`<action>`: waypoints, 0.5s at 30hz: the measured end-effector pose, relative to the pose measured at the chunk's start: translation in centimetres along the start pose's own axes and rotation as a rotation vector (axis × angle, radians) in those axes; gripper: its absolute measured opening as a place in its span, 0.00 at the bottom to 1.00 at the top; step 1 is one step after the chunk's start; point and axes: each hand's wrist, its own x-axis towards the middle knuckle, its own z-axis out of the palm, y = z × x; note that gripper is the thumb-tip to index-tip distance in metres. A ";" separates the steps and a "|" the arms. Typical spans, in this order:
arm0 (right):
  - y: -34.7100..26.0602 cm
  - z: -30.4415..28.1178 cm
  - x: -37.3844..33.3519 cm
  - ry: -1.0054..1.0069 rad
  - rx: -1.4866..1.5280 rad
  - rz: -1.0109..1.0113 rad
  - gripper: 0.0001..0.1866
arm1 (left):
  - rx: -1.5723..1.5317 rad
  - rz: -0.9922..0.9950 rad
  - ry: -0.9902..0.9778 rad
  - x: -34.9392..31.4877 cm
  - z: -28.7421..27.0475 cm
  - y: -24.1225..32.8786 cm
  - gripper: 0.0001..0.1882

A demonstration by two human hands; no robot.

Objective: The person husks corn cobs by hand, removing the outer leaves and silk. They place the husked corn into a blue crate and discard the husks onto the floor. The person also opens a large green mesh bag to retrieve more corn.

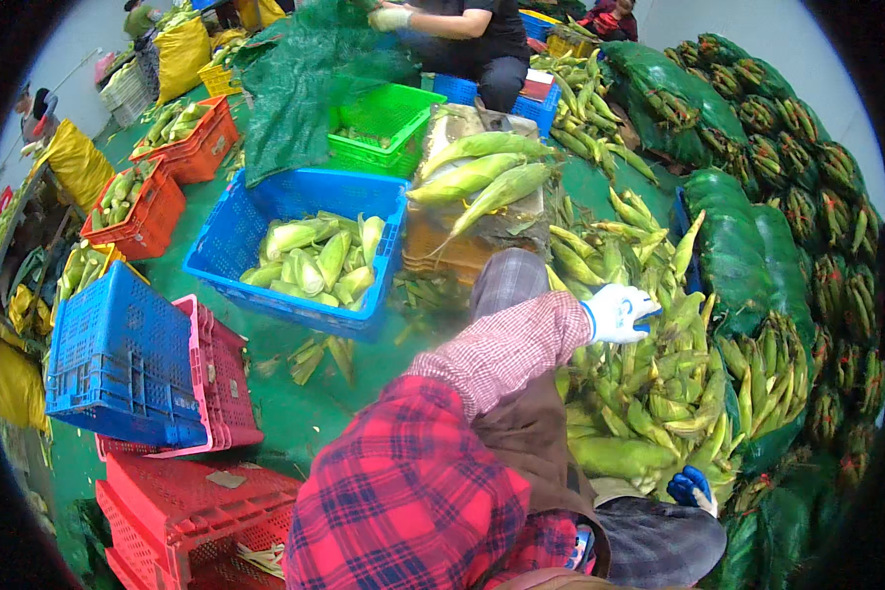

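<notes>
My left hand [620, 313], in a white glove with blue fingers, reaches over a heap of green-husked corn [649, 393] on my right. A gap shows between its bent fingers and nothing sits in them. Lower down, beside my right knee, my right hand [693, 489] is at the near edge of the heap, its blue-gloved fingers curled in; what they hold, if anything, is hidden. Several husked ears of corn [490, 177] lie on a block-like stand [462, 251] ahead of me. To its left stands a blue crate [295, 295], partly filled with trimmed corn ears [310, 261].
A green crate [383, 123] stands beyond the blue one. Stacked blue [128, 354], pink [221, 374] and red crates [187, 501] rise at left; orange crates [192, 143] hold corn farther off. Green net sacks [737, 246] line the right. A co-worker [462, 39] sits ahead.
</notes>
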 end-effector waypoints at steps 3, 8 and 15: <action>-3.6 2.8 -2.3 0.088 -0.168 -0.034 0.38 | -0.005 0.018 0.010 -0.2 0.3 0.1 0.29; -6.8 5.9 -3.6 0.015 -0.373 -0.117 0.41 | -0.042 0.053 0.035 -0.9 -0.7 1.0 0.29; -11.9 12.6 -5.3 0.009 -0.456 -0.122 0.38 | -0.026 0.004 0.064 -2.1 -3.7 1.1 0.28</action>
